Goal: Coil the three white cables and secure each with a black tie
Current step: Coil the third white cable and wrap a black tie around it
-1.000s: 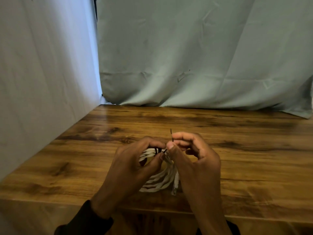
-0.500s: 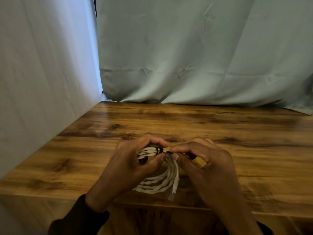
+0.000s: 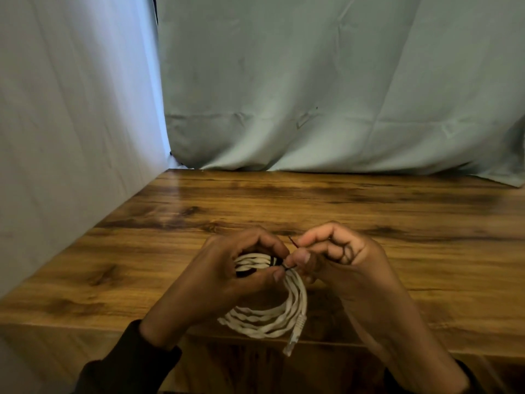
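A coiled white cable (image 3: 279, 317) hangs between my hands over the near edge of the wooden table (image 3: 326, 203). Its clear plug (image 3: 294, 335) dangles at the lower right. My left hand (image 3: 227, 275) grips the coil's upper part, where a black tie (image 3: 275, 262) wraps around the strands. My right hand (image 3: 338, 255) pinches the free end of that tie between thumb and forefinger, and the thin tip (image 3: 292, 240) sticks up to the left. The other two cables are not in view.
A pale cloth backdrop (image 3: 326, 89) hangs behind the table, and a white cloth wall (image 3: 71, 132) closes the left side. The table's front edge runs just under my wrists.
My right hand has turned and lifted, so the tie's end points up and left again. The coil sits a little lower, with the plug hanging further down.
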